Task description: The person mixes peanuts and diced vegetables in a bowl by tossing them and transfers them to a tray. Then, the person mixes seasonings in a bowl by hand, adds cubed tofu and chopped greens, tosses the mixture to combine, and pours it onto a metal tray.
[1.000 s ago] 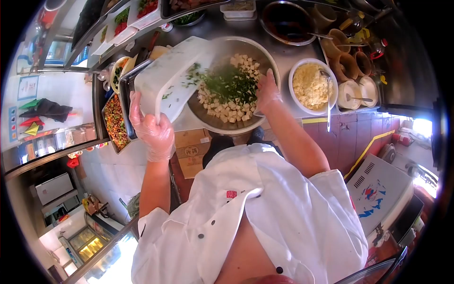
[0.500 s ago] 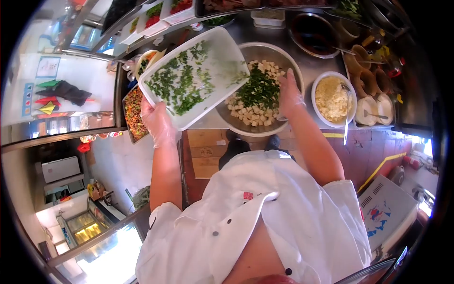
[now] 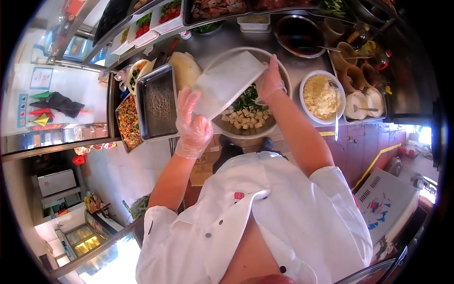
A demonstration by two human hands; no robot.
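Note:
A white plastic tray (image 3: 229, 80) is tipped steeply over a large metal bowl (image 3: 285, 71), its inside turned down and hidden from me. My left hand (image 3: 193, 130), in a clear glove, grips the tray's left end. Also gloved, my right hand (image 3: 271, 84) holds the opposite end above the bowl's right side. Pale diced cubes (image 3: 246, 119) lie in the bowl, with chopped greens (image 3: 247, 101) on top, partly covered by the tray.
To the right stands a white bowl of pale crumbly food (image 3: 319, 97) with a spoon. A metal tray (image 3: 144, 102) and a tray of diced mixed vegetables (image 3: 128, 125) are at the left. Behind is a bowl of dark liquid (image 3: 298, 35).
The white tray has moved right over the metal bowl and been tipped over. My right hand has gone from the bowl's rim to the tray. The metal tray at left is now uncovered.

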